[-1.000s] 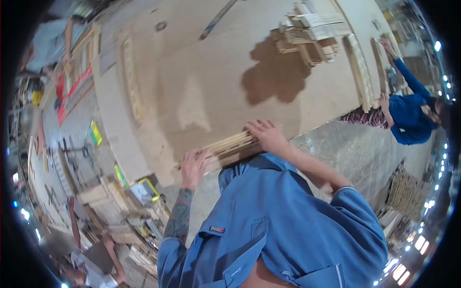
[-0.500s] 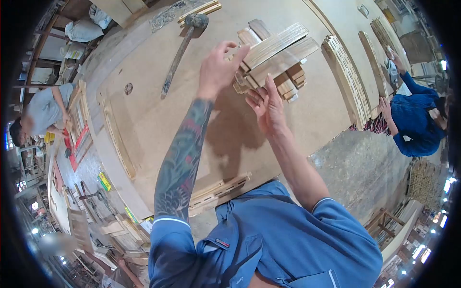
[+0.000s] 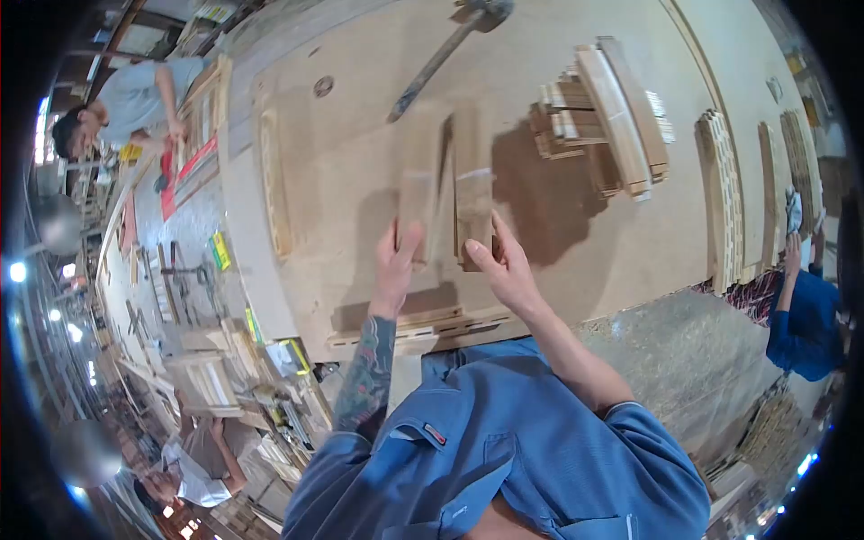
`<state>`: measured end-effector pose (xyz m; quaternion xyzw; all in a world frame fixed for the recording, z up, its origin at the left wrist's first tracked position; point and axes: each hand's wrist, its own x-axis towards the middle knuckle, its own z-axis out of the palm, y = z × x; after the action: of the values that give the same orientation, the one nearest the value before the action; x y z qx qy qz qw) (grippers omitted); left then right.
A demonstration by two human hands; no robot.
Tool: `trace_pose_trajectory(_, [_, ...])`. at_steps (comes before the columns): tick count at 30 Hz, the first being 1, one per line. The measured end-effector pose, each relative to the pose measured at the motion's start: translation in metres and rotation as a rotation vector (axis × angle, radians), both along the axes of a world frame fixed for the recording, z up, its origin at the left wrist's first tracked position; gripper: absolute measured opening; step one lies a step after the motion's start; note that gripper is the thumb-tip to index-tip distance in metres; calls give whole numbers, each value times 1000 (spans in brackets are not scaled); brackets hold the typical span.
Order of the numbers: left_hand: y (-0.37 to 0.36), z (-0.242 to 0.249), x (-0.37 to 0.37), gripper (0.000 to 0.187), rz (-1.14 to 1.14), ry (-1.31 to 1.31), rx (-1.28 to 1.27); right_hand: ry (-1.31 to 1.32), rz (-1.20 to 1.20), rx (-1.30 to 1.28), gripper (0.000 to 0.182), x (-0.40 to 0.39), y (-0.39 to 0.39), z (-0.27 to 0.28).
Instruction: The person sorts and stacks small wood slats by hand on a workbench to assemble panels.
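Near the front of the board-topped table (image 3: 342, 180), my left hand (image 3: 398, 265) is closed around the lower end of a wooden slat (image 3: 417, 184), which is blurred. My right hand (image 3: 506, 270) grips a second wooden piece (image 3: 473, 171) by its lower end, perhaps more than one slat thick. The two pieces stand side by side with a narrow gap between them. To the right lies a pile of wooden slats (image 3: 616, 117), stacked crosswise, with neither hand touching it.
A mallet (image 3: 450, 54) lies at the table's far side. Slotted wooden strips (image 3: 724, 198) lie at the right, another strip (image 3: 274, 184) at the left, more (image 3: 423, 331) along the front edge. Co-workers are at the left (image 3: 135, 99), lower left (image 3: 202, 463) and right (image 3: 805, 315).
Both hands have moved off the pile, toward my body, and now hold separate wooden pieces. The view has shifted, so the table's contents appear farther right.
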<state>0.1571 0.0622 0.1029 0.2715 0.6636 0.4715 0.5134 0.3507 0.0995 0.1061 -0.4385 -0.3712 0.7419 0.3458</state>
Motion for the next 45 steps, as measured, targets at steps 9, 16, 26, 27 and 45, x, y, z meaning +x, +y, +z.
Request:
trace_pose_trajectory(9, [-130,-98,-83,70,144,737,-297,-626,161,109,53,-13,-35,-100])
trace_pose_trajectory(16, [-47,-70,-91,71,59,688,-378,-1213,91,486,58,-105,-11,-114])
trace_pose_trajectory(26, [-82,-122,-145,53,334,726,-89,-994,-49,382,42,-81,-12,-105])
trace_pose_trajectory(27, [-79,-120,-139,53,331,725,-88,-996,-51,380,42,-83,-16,-106])
trace_pose_trajectory(45, [-87,-69,-161,54,402,676,-360,-1253,-211,274,55,-49,1,-86])
